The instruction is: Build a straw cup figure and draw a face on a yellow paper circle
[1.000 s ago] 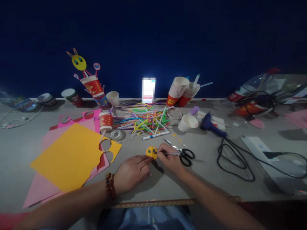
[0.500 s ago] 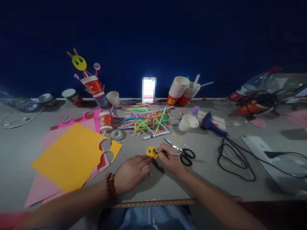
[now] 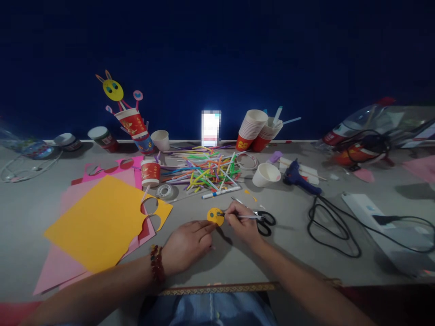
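A small yellow paper disc with two dark eye shapes lies on the table in front of me. The fingertips of my left hand press on its lower edge, holding it against the tabletop. In my right hand is a pen, its dark tip at the disc's right eye. Black-handled scissors rest just beyond and to the right, partly hidden by my right hand. A white and blue marker lies above the disc.
Orange and pink sheets cover the left side. Colourful sticks are piled behind the disc, near a lit phone. Stacked cups, a blue glue gun, a cable and a power strip stand or lie to the right.
My right hand has shifted very slightly, and the pen now slants at a flatter angle across the scissors. My left hand stays on the disc.
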A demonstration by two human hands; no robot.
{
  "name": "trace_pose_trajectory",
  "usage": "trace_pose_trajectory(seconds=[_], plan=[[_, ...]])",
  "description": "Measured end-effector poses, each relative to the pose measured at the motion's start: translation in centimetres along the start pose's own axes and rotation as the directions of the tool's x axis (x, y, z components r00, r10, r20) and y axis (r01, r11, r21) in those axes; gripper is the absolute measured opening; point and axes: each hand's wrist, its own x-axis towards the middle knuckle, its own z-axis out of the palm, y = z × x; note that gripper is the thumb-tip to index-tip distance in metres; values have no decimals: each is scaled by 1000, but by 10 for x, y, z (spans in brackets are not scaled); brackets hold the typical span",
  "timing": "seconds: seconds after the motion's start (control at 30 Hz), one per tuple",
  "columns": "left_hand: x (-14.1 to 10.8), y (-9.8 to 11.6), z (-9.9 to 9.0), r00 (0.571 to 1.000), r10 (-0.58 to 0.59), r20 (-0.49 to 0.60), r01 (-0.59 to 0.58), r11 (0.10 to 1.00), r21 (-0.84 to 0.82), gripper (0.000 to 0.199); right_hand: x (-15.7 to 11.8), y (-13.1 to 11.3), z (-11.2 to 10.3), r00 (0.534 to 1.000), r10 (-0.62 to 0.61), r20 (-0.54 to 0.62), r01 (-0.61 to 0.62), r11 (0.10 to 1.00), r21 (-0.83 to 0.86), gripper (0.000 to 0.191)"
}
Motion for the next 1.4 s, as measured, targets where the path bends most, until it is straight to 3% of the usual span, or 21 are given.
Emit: trace_pose_trajectory(seconds=[0.33,0.63,0.8,0.9,1.0,1.13,1.23,1.4], plan=[[1,-2,-1,1000,13,1,-13,999,-43,14,4,-3,-2,989,150,-12,-145,971,191,5],[4,-5,-4,999,34,-25,-36,996,-77,12,6,-5,-4,991,131,-38,-122,973,195,6],[5,-5,-7,994,-12,-111,-5,988,-152,16,5,-5,-7,989,147,-19,-139,966,218,9],[2,-5,-9,983,-105,-149,76,980,-186,26,5,-3,-9,993,116,-13,-111,973,203,11],[-1,-4,-10,955,-288,-74,256,921,-293,23,3,-3,-13,997,72,6,-71,969,237,12],[0,-3,-6,850,-522,76,495,740,-455,14,-6,-7,-14,971,-41,235,-54,922,384,16],[2,-3,-3,835,-532,138,508,650,-566,14,-12,-12,-10,922,-114,369,-61,900,432,22],[5,0,-6,873,-453,180,451,609,-653,15,-15,-16,-4,903,-148,403,-20,923,384,21]])
